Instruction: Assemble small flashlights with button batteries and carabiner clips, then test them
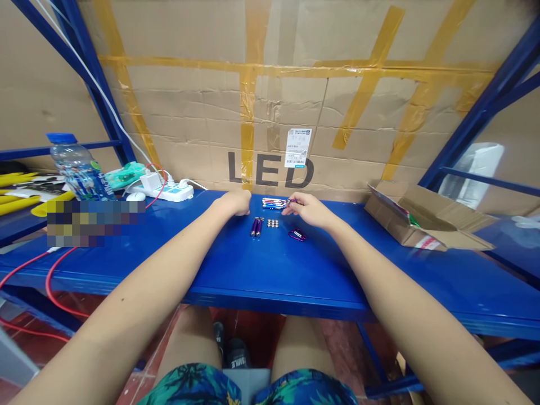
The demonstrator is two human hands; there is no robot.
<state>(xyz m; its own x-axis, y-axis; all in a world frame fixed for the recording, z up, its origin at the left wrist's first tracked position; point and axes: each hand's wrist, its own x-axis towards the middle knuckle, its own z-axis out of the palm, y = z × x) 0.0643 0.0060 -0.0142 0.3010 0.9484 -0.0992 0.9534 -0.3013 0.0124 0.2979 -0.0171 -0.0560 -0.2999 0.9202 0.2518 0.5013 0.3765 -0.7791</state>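
Observation:
On the blue table, my left hand [237,202] rests at the back, left of a bundle of slim striped sticks [273,203]; its fingers are curled down and mostly hidden. My right hand [310,209] has its fingers pinched at the right end of that bundle, around something small that I cannot make out. Two purple metallic cylinders [256,226] lie side by side in front of my left hand. Right of them sits a small block of round silver cells [273,223]. A purple carabiner-like ring [297,234] lies in front of my right hand.
An open cardboard box [422,222] stands at the right. At the left are a water bottle [80,169], a white power strip [172,191], yellow-handled items [21,197] and a red cable [54,275]. A large taped carton [202,118] stands behind the table.

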